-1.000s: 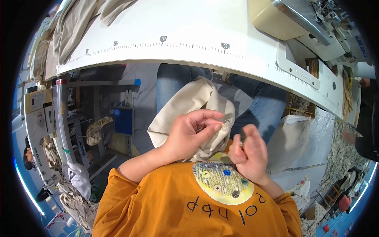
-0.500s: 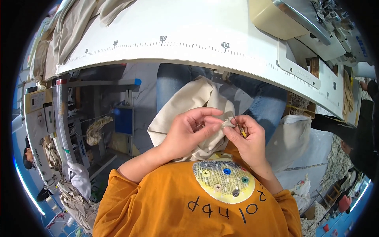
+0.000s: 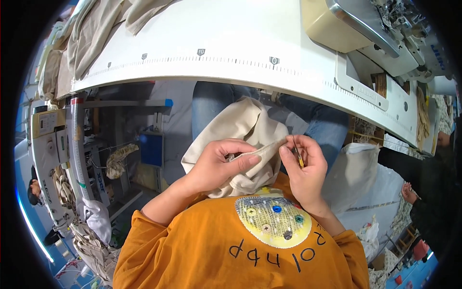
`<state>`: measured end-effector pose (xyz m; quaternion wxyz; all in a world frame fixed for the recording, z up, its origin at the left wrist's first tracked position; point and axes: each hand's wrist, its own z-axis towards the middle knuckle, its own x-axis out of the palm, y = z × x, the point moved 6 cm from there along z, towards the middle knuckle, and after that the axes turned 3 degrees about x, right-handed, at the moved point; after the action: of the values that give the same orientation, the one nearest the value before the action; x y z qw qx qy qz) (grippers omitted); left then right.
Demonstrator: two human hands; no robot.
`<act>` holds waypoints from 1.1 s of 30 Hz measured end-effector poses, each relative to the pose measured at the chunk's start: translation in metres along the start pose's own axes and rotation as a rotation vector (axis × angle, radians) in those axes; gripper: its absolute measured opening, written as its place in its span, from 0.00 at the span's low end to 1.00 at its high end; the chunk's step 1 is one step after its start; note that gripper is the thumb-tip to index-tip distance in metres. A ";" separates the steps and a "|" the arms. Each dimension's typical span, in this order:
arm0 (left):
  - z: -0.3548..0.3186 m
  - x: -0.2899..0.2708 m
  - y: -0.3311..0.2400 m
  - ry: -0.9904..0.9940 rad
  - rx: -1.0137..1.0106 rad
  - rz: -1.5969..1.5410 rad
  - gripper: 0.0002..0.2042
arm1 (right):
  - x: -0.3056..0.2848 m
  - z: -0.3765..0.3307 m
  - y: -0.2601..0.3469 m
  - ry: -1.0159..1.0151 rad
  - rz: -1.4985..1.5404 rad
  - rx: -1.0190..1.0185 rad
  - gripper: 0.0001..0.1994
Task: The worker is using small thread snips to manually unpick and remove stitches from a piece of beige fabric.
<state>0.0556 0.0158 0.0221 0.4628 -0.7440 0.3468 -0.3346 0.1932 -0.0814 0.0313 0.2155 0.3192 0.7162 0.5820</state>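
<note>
A beige piece of cloth (image 3: 231, 126) lies bunched over my lap, and one edge of it is drawn up between my two hands. My left hand (image 3: 224, 161) pinches this edge between thumb and fingers. At the edge's other end, my right hand (image 3: 306, 164) grips the cloth with thumb and forefinger. Tucked in that same hand is a small, thin pointed tool (image 3: 301, 162) with a yellow part; my fingers hide most of it, so its exact kind is unclear.
Ahead runs a white sewing table (image 3: 231, 33) with a ruler scale along its front edge. A sewing machine (image 3: 337, 24) stands at far right, and beige cloth (image 3: 96, 38) hangs at far left. Beside my right leg is a cloth bundle (image 3: 353, 168); farther right shows another person's hand (image 3: 409, 193).
My hands have moved apart, the left one to the left and slightly down. The cloth edge now stretches between them. Another person's hand has appeared at right.
</note>
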 end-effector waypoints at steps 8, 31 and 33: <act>0.001 0.001 -0.009 -0.144 0.204 -0.069 0.09 | 0.026 -0.004 0.017 0.387 -0.382 -0.175 0.11; -0.004 0.009 0.005 0.156 0.022 -0.270 0.08 | 0.028 -0.031 0.049 0.510 -0.643 -0.960 0.15; -0.006 0.008 0.000 0.148 0.056 -0.203 0.09 | 0.029 -0.033 0.049 0.524 -0.622 -0.964 0.14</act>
<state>0.0551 0.0066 0.0256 0.4200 -0.7354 0.2935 -0.4434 0.1606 -0.0778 0.0885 0.3118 -0.1900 0.4617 0.8084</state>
